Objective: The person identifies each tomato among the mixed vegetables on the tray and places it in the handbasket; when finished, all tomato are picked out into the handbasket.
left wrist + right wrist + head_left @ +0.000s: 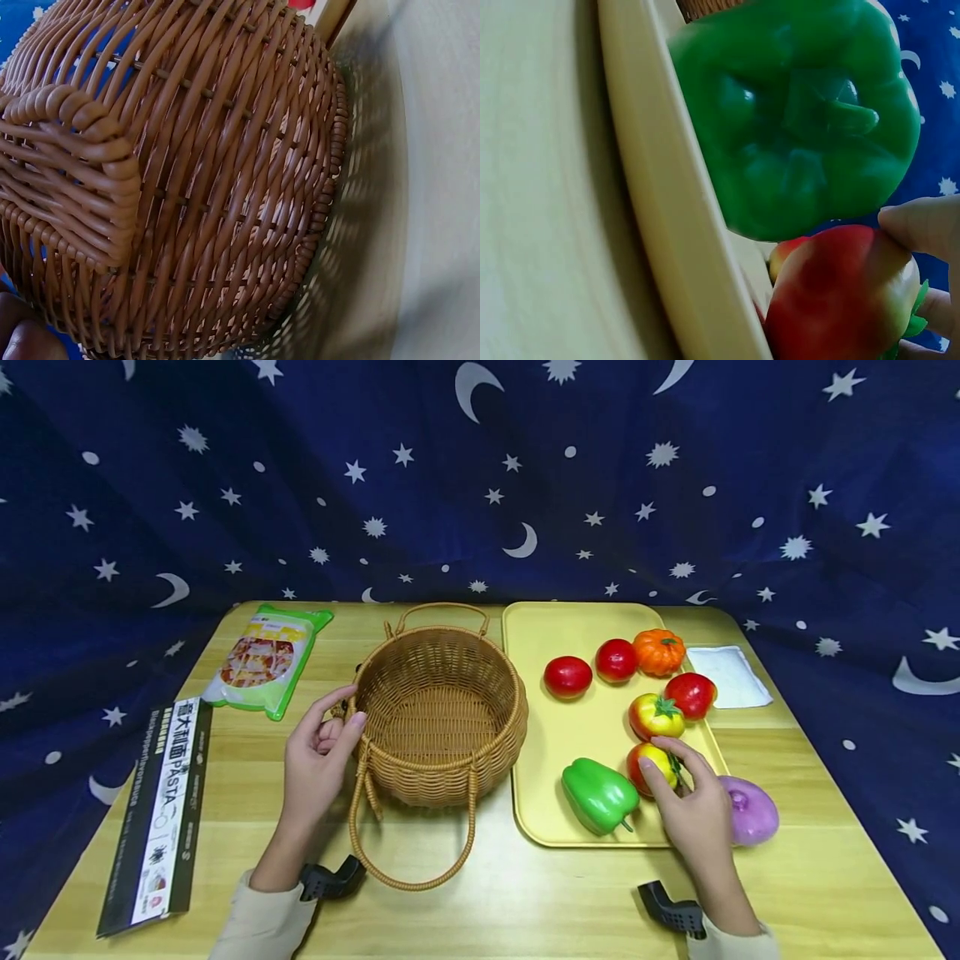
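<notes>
A round wicker basket (435, 777) stands mid-table, its near handle folded down toward the front. My left hand (318, 747) grips its left rim, thumb over the edge and fingers curled outside. In the left wrist view the basket's woven side (225, 180) fills most of the picture. My right hand (693, 806) pinches a red-and-yellow tomato (647, 767) between thumb and fingers over the tray's right part. That tomato (840, 292) shows its green leaves at the fingers in the right wrist view. A green bell pepper (600, 795) lies just left of it, and another red-and-yellow tomato (656, 717) behind it.
The yellow tray (555, 752) also bears red fruits (567, 677) and a small orange pumpkin (659, 652). A purple vegetable (750, 812) rests by its right edge, a white cloth (729, 677) behind. At left lie a green-edged packet (266, 660) and a pasta box (157, 814).
</notes>
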Motion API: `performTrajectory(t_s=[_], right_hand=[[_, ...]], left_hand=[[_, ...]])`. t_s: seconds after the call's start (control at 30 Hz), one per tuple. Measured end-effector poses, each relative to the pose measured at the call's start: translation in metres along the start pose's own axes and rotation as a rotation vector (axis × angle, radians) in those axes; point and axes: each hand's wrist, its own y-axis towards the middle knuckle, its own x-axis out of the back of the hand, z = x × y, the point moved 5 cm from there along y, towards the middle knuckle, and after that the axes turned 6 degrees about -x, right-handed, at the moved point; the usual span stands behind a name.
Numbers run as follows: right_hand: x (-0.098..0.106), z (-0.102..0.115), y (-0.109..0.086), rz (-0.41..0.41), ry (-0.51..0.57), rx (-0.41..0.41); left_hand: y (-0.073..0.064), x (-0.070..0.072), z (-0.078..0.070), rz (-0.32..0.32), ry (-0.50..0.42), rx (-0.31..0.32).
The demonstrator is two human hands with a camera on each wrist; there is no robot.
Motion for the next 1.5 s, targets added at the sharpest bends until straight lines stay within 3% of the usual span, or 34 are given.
performTrajectory(t_s=[0.17, 0.63, 1.2, 1.5], right_hand=[[-0.004, -0.002, 0.002, 0.002, -0.003, -0.033], [-0.006, -0.001, 0.003, -0.024, -0.014, 0.0], [0.003, 0.007, -0.004, -0.066, 0.076, 0.04], [0.006, 0.021, 0.002, -0.043, 0.167, 0.029]], left_hand=[[0.0, 0.0, 0.0, -0.02, -0.004, 0.009], [0.0, 0.0, 0.006, -0.027, 0.0, 0.027], [-0.004, 0.0, 0.004, -0.039, -0.051, 0.031], [-0.003, 0.0, 0.002, -0.036, -0.047, 0.037]])
